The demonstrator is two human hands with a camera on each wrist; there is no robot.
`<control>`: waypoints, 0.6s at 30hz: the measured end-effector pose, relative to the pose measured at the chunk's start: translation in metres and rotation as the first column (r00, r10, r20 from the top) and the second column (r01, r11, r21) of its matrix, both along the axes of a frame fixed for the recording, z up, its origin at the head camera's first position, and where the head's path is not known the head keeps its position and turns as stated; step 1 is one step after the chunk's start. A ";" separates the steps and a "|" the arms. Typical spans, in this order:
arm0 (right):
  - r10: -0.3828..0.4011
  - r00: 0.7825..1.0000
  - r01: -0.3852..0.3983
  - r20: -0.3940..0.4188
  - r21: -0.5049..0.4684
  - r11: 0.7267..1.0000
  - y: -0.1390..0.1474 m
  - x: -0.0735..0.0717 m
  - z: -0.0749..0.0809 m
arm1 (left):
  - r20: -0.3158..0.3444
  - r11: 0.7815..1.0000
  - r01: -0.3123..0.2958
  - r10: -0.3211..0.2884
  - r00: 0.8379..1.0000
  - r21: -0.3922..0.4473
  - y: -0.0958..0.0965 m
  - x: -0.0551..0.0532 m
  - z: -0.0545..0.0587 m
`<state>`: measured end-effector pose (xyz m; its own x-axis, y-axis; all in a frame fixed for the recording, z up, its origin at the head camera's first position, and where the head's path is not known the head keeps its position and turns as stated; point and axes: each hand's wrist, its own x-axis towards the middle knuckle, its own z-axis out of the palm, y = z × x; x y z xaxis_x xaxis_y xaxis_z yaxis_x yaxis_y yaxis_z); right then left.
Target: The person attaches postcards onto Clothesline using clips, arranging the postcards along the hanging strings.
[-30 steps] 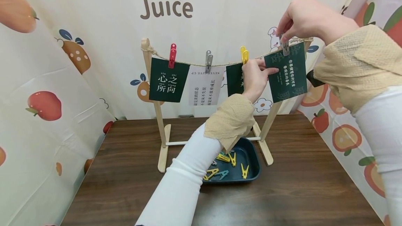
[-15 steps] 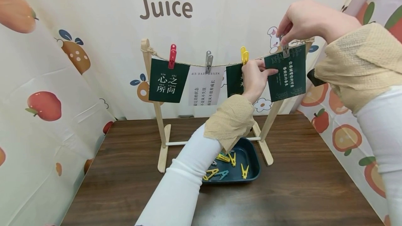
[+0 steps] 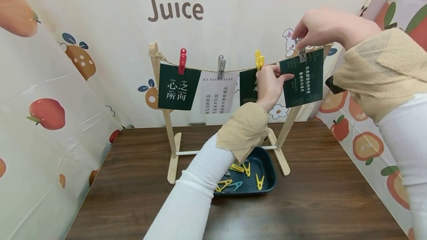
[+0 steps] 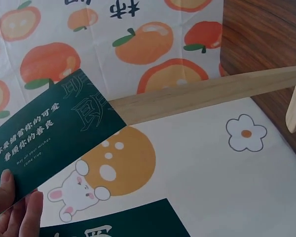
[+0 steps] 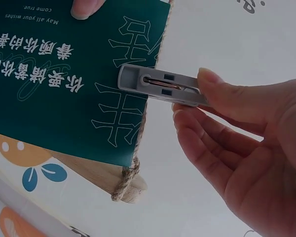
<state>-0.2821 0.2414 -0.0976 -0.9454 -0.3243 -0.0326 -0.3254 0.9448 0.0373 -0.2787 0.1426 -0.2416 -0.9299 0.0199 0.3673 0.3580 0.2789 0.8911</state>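
My right hand (image 3: pixel 328 29) pinches the handle end of a grey clothespin (image 5: pixel 160 85) between thumb and fingers. The clothespin's mouth overlaps the top edge of a dark green card (image 3: pixel 303 79) with white writing, right at the twine (image 5: pixel 144 118). My left hand (image 3: pixel 271 84) holds the same card by its left edge, thumb in front and fingers behind, as the left wrist view shows. Partly covered by that hand, another green card (image 3: pixel 247 86) hangs under a yellow clothespin (image 3: pixel 258 60).
A red clothespin (image 3: pixel 182 61) holds a green card (image 3: pixel 178 88), and a grey clothespin (image 3: pixel 221 66) a white card (image 3: pixel 218 93). The wooden stand (image 3: pixel 170 132) rises from the brown table (image 3: pixel 133 195). A dark blue tray (image 3: pixel 271 184) with several clothespins lies beneath my left forearm.
The card at the right has straightened slightly, its lower edge shifting up and left. My right hand has lowered a little with the grey clothespin; my left hand keeps its hold.
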 end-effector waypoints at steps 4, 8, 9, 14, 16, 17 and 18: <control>0.011 1.000 -0.011 -0.009 0.006 1.000 0.001 0.000 -0.001 | -0.001 1.000 0.010 -0.010 1.000 -0.004 -0.001 0.003 -0.003; 0.028 0.999 -0.027 -0.023 0.011 1.000 0.003 -0.001 -0.002 | 0.000 1.000 0.017 -0.017 1.000 -0.015 -0.002 0.006 -0.006; 0.035 0.999 -0.034 -0.030 0.011 0.999 0.004 -0.001 -0.002 | 0.000 1.000 0.019 -0.019 1.000 -0.017 -0.003 0.007 -0.007; 0.057 0.997 -0.058 -0.060 -0.006 0.998 0.007 0.000 -0.004 | -0.007 0.999 0.023 -0.023 1.000 -0.027 -0.009 0.011 -0.013; 0.058 0.996 -0.060 -0.066 -0.019 0.998 0.008 0.001 -0.005 | -0.015 0.999 0.029 -0.030 0.999 -0.038 -0.012 0.013 -0.016; 0.059 0.996 -0.061 -0.069 -0.024 0.998 0.009 0.001 -0.005 | -0.018 0.998 0.035 -0.036 0.999 -0.045 -0.014 0.014 -0.017; 0.060 0.995 -0.062 -0.074 -0.027 0.998 0.009 0.001 -0.006 | -0.019 0.998 0.043 -0.044 0.999 -0.051 -0.016 0.015 -0.019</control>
